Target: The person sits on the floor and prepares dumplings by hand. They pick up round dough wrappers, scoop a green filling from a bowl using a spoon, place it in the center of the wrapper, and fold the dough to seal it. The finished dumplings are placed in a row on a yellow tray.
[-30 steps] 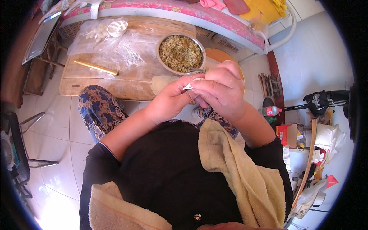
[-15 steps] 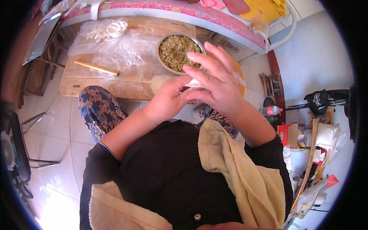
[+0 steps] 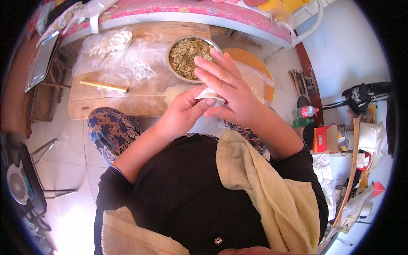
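Observation:
In front of my body, my left hand (image 3: 180,112) grips a white dumpling wrapper (image 3: 211,95) between thumb and fingers. The wrapper looks curved; whether filling lies in it is hidden. Against the wrapper's right side is my right hand (image 3: 238,95), its fingers stretched out and apart, thumb below. Just beyond the hands stands a steel bowl (image 3: 169,63) of chopped green-brown filling (image 3: 187,57); the right fingertips overlap its near edge in view. A pale, flat dough piece (image 3: 173,93) lies on the wooden board (image 3: 146,100), beside the left hand.
On the floury board lie a golden rolling pin (image 3: 104,86), plastic sheeting (image 3: 138,63), small dough lumps (image 3: 100,50) and a white bowl (image 3: 121,40). A round yellow-brown board (image 3: 246,57) sits at the right. Beyond is a bed edge (image 3: 182,17); bottles (image 3: 307,111) stand on the right.
My hands have shifted slightly left in view, and more of the wrapper shows between them. The right fingers have come a little closer together. The whole view has tilted slightly.

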A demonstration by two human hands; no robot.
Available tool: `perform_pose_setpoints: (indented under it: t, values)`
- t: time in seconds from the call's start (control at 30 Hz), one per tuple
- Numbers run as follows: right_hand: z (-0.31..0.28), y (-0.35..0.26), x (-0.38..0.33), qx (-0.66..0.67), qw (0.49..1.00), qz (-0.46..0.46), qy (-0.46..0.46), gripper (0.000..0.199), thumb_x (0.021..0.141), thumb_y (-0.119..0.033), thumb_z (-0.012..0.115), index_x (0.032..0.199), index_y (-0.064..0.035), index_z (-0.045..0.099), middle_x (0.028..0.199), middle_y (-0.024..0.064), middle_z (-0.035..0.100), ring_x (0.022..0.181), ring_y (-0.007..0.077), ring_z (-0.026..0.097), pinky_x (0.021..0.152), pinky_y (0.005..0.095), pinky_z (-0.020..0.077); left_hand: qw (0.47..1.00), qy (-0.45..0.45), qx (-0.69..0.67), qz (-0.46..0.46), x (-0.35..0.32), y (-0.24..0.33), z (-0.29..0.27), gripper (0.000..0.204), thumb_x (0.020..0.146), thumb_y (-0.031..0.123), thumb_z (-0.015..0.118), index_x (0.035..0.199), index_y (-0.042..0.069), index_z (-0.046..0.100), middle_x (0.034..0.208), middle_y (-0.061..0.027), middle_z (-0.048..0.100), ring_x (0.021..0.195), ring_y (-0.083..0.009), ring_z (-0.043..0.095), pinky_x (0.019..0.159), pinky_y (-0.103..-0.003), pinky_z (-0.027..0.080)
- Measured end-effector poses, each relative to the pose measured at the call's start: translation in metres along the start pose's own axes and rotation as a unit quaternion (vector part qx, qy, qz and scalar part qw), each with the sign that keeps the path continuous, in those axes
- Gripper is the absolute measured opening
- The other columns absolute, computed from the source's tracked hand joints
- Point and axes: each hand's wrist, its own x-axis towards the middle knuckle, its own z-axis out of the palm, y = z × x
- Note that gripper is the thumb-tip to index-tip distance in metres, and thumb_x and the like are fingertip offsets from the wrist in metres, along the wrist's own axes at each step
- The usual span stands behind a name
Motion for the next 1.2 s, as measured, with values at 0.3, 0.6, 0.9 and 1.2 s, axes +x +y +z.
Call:
perform_pose_setpoints:
  t: [0.3, 0.6, 0.9, 1.2]
  values:
    - [-0.008, 0.029, -0.037, 0.006, 0.999, 0.044, -0.012, 0.032, 0.093, -0.023, 0.052, 0.121, -0.0093, 0.062, 0.134, 0.0052, 0.054, 0.134, 0.0301, 0.037, 0.110, 0.0462, 0.0249, 0.996, 0.046, 0.063, -0.048, 0.013, -0.038, -0.021, 0.041, 0.097, 0.007, 0.049, 0.136, 0.000, 0.039, 0.120, -0.0115, 0.057, 0.104, -0.0195, 0.059, 0.092, -0.033, 0.047]
    - [0.043, 0.144, -0.170, 0.171, 0.910, 0.378, 0.010, 0.032, 0.096, -0.026, 0.047, 0.111, -0.0049, 0.065, 0.113, 0.0092, 0.065, 0.105, 0.0298, 0.060, 0.090, 0.0380, 0.0474, 0.825, 0.399, 0.368, -0.157, -0.001, -0.198, -0.200, 0.028, 0.093, 0.013, 0.050, 0.117, 0.000, 0.054, 0.102, -0.0120, 0.060, 0.087, -0.0209, 0.059, 0.079, -0.033, 0.049]
    - [0.111, 0.362, -0.278, 0.349, 0.558, 0.727, 0.195, 0.025, 0.087, -0.017, 0.058, 0.104, 0.0006, 0.064, 0.088, 0.0142, 0.067, 0.076, 0.0223, 0.066, 0.060, 0.0308, 0.0555, 0.666, 0.253, 0.685, -0.153, 0.021, -0.205, -0.172, 0.026, 0.089, 0.016, 0.053, 0.111, 0.002, 0.055, 0.101, -0.0177, 0.058, 0.096, -0.0379, 0.055, 0.081, -0.044, 0.046]
    - [0.162, 0.445, -0.233, -0.003, 0.687, 0.723, -0.074, 0.026, 0.074, -0.013, 0.062, 0.097, -0.0030, 0.066, 0.093, 0.0182, 0.068, 0.084, 0.0274, 0.067, 0.070, 0.0368, 0.0538, 0.669, 0.225, 0.687, -0.170, 0.016, -0.206, -0.181, 0.026, 0.088, 0.015, 0.053, 0.111, 0.004, 0.055, 0.103, -0.0169, 0.057, 0.097, -0.0369, 0.054, 0.083, -0.044, 0.045]
